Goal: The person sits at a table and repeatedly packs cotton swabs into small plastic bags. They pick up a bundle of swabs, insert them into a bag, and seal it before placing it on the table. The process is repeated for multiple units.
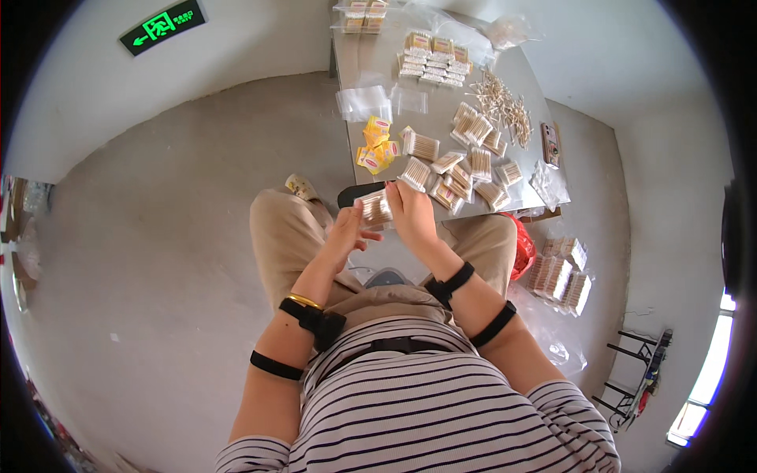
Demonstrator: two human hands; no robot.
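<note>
Over my lap, just off the table's near edge, a small clear bag of cotton swabs (376,207) is held between both hands. My left hand (345,232) pinches its left side, with some fingers stretched out below it. At the right edge of the bag, my right hand (413,214) has its fingers closed. Beyond them on the table lie several filled swab bags (421,146) in a loose group. Yellow printed cards (378,147) are piled to their left. A heap of loose swabs (505,106) lies farther right.
The grey table (363,67) also bears flat clear bags (365,103), stacked swab packs (434,59) and a phone (550,145). Right of my leg are a red plastic bag (522,248) and bundled packs (560,276) on the floor. A black rack (639,378) stands by the wall.
</note>
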